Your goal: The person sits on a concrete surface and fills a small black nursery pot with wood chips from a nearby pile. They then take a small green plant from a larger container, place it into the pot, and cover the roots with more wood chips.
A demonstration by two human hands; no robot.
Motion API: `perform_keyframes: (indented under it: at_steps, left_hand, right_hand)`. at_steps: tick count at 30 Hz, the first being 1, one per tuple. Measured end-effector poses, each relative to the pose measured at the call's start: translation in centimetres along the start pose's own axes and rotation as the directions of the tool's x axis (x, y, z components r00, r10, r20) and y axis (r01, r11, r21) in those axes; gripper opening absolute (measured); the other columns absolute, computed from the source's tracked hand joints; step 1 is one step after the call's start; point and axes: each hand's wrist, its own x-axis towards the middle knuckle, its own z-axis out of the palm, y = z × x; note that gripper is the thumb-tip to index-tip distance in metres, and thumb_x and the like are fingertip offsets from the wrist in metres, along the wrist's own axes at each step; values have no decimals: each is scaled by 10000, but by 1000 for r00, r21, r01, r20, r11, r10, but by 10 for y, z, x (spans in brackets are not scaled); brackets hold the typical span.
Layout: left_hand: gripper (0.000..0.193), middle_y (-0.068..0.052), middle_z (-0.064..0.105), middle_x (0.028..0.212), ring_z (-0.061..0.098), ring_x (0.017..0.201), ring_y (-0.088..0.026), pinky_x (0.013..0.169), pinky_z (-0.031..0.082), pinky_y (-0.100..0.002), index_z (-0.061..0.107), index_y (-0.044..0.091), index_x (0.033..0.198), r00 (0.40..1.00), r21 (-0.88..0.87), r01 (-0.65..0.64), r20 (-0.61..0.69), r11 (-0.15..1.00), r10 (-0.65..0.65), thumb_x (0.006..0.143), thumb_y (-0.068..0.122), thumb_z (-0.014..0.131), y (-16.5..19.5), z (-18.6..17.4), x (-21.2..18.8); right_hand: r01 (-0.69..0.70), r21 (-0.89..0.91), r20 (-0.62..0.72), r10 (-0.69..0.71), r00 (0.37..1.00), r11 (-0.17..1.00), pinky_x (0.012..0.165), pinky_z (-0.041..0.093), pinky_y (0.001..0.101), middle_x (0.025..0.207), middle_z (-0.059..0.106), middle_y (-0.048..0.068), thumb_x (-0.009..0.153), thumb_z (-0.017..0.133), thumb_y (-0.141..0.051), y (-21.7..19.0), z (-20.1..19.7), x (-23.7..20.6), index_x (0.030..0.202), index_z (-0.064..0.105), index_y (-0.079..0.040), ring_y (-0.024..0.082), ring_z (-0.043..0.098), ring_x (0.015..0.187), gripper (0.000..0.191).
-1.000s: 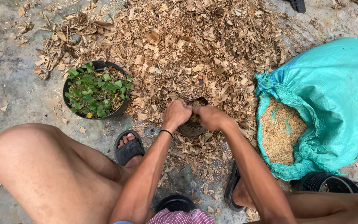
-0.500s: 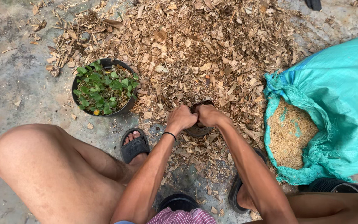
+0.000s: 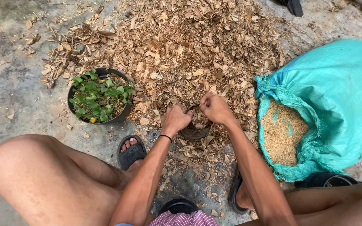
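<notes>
Concrete floor (image 3: 9, 96) held a chip pile (image 3: 197, 46); both hands, left (image 3: 176, 118) and right (image 3: 215, 109), pressed closed into a small pot (image 3: 194, 133), between a planted pot (image 3: 99, 97) and husk sack (image 3: 327, 100).

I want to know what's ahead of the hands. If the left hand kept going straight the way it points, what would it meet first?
Probably the heap of dry leaf chips just beyond the small dark pot that the left hand rests on; depth is hard to judge.
</notes>
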Motion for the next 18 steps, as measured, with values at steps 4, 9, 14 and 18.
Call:
perform_keyframes:
  at_steps: [4, 9, 14, 18]
  left_hand:
    - [325, 53, 511, 527, 523, 492, -114, 505, 461, -337, 621, 120, 687, 1000, -51, -22, -4, 998, 22, 949, 311, 642, -1, 10, 11]
    - [324, 43, 541, 517, 542, 519, -113, 564, 486, -350, 588, 121, 640, 998, -21, -28, 62, 999, 30, 911, 291, 639, -3, 19, 23]
    - [202, 5, 571, 647, 513, 578, -163, 614, 403, -414, 628, 79, 763, 999, 134, -53, 11, 990, 52, 799, 258, 716, 3, 25, 17]
    - [254, -96, 671, 691, 608, 588, -215, 635, 480, -459, 667, 33, 934, 967, 156, -208, -114, 966, 227, 827, 262, 698, 8, 32, 11]
  right_hand:
    - [-211, -190, -15, 212, 977, 959, 753, 602, 405, 952, 668, 176, 971, 747, -255, 3, -14, -18, 1375, 452, -21, 235, 639, 766, 552]
    - [-164, -69, -91, 158, 983, 984, 766, 619, 406, 934, 741, 167, 879, 636, 40, 23, -12, -13, 1139, 694, -39, 213, 697, 752, 278]
    - [-63, -73, -151, 51, 987, 995, 859, 595, 383, 983, 739, 120, 896, 700, -53, 36, -16, -7, 1066, 704, -21, 200, 698, 850, 173]
    - [-53, 42, -124, 58, 991, 998, 870, 581, 403, 966, 744, 105, 913, 656, -52, 40, -24, -8, 997, 704, -22, 193, 694, 872, 101]
